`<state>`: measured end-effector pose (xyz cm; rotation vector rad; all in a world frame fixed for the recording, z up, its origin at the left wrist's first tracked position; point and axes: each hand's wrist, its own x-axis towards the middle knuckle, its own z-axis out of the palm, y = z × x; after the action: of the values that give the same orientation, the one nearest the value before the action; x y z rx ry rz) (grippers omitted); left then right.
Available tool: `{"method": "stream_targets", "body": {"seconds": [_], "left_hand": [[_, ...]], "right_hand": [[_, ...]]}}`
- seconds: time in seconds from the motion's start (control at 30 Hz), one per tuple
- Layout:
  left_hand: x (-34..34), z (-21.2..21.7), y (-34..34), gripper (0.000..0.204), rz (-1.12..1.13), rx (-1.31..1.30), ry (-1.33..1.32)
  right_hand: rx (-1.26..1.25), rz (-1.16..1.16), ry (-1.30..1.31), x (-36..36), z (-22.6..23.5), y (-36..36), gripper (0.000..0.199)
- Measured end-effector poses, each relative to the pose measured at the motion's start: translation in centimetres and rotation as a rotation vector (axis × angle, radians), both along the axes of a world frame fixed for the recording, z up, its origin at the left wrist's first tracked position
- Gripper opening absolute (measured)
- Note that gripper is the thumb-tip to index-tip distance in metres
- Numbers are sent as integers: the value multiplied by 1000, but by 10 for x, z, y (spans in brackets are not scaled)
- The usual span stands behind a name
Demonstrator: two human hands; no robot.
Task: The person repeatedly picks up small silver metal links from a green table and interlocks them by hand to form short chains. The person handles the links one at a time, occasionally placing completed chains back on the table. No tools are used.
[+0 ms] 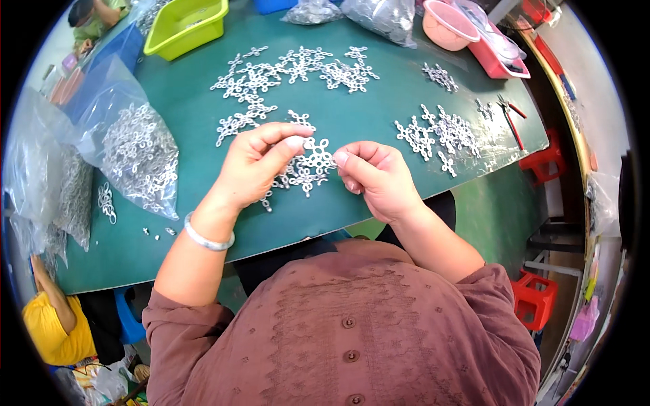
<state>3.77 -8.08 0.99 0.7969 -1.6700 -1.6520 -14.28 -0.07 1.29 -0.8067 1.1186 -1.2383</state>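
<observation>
A small silver piece of joined rings (317, 157) is held up between my two hands over the near part of the table. My left hand (252, 166), a pale bangle (208, 238) on its wrist, pinches the piece's upper left side between thumb and index finger. At the other side, my right hand (376, 177) has thumb and index finger pressed together at the piece's edge, the other fingers curled. Similar ring pieces (298, 177) lie on the table below, partly hidden by the left hand.
Piles of ring pieces (261, 80) spread across the far middle of the green table (203, 196), with another pile (452, 132) at right. Red-handled pliers (510, 122) lie near the right edge. Clear bags of metal parts (139, 152) crowd the left. A lime-green bin (186, 30) stands far left.
</observation>
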Motion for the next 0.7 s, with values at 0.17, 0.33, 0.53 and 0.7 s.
{"method": "stream_targets", "body": {"seconds": [0.17,0.33,0.53,0.7], "left_hand": [[2,0,-3,18,42,115,82],[2,1,-3,18,73,184,112],[3,-1,-9,18,48,318,147],[4,-2,-10,17,34,376,184]], "right_hand": [[29,18,-101,9,-4,-9,15],[74,49,-151,15,-5,-12,14],[105,108,-193,19,-3,-10,12],[105,133,-203,20,-2,-10,11]]}}
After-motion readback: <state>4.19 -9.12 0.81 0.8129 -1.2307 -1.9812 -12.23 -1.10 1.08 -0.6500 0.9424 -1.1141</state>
